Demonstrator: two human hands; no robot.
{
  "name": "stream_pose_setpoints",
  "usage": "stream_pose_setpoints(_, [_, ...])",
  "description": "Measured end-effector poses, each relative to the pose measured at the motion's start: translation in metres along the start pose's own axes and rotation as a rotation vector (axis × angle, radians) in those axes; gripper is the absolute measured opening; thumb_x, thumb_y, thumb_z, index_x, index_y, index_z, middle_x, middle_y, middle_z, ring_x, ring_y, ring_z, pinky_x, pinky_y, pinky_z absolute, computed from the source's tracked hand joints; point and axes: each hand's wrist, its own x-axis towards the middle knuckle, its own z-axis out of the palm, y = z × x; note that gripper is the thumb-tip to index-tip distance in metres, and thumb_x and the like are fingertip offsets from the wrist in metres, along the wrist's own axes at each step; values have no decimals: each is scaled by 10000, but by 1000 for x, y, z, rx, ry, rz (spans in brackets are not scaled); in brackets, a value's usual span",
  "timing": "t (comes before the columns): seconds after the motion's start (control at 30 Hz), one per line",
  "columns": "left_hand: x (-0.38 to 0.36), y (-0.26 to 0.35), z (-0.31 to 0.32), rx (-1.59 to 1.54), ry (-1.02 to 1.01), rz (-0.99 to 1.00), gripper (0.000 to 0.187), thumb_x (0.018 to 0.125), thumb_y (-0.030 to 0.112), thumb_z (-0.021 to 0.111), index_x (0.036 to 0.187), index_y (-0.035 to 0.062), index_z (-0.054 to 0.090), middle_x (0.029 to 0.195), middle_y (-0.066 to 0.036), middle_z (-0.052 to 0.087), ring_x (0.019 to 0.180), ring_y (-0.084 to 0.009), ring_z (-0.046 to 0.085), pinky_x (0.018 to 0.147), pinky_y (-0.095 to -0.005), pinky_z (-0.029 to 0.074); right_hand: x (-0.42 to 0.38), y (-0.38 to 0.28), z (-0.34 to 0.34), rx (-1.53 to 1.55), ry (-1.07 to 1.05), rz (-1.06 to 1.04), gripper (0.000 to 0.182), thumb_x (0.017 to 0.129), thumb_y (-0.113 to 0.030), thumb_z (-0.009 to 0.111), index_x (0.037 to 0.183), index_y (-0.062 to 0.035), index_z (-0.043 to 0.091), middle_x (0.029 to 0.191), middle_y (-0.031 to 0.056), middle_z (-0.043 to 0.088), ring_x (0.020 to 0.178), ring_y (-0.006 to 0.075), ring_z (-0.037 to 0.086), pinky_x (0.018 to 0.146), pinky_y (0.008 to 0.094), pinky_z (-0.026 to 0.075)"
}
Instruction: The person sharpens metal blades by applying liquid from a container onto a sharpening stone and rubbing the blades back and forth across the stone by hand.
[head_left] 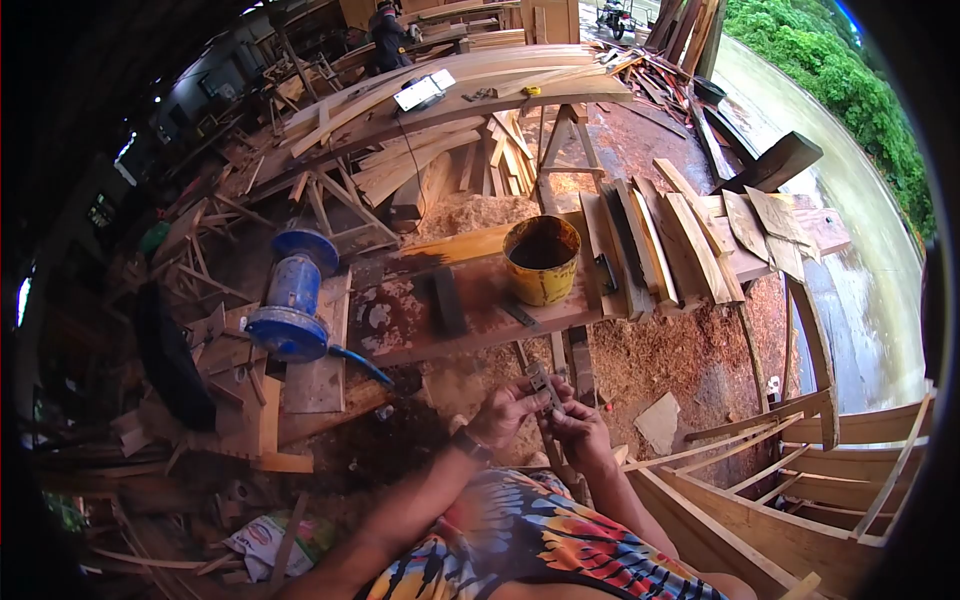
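Both hands meet low in the middle, just past the near edge of the workbench (420, 320). The left hand (505, 408) and right hand (580, 432) pinch a small metal tool (543, 384) between them. A yellow bucket (541, 262) sits farther away. Sawdust floor lies open to the right.

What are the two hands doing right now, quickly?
Left hand: fingers closed on a small metal tool.
Right hand: fingers closed on the same tool, from below.
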Motion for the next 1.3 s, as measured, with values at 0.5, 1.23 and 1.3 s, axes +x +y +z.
stream_pose_setpoints(0.5, [-2,4,0,-21,-56,-65,392,958,197,724,1277,-19,652,1088,-67,722,822,-119,678,708,-278,586,1,2,-6,141,-60,70,112,962,-70,629,1012,16,679,907,140,694,747,218,656,714,324,547])
stream_pose_setpoints(1.23, [8,2,-6,21,-19,-92,298,949,160,731,1192,-8,701,1059,-82,740,891,-162,687,744,-303,551,4,-8,-3,138,-17,49,127,951,-77,663,1024,25,682,880,126,715,734,189,658,705,293,526])
stream_pose_setpoints(1.3, [11,-2,-7,73,4,-11,313,962,148,707,1231,-9,678,1088,-87,735,917,-166,685,755,-310,551,8,-11,-2,114,-1,49,124,953,-70,655,1029,26,673,882,123,710,748,187,654,706,288,521])
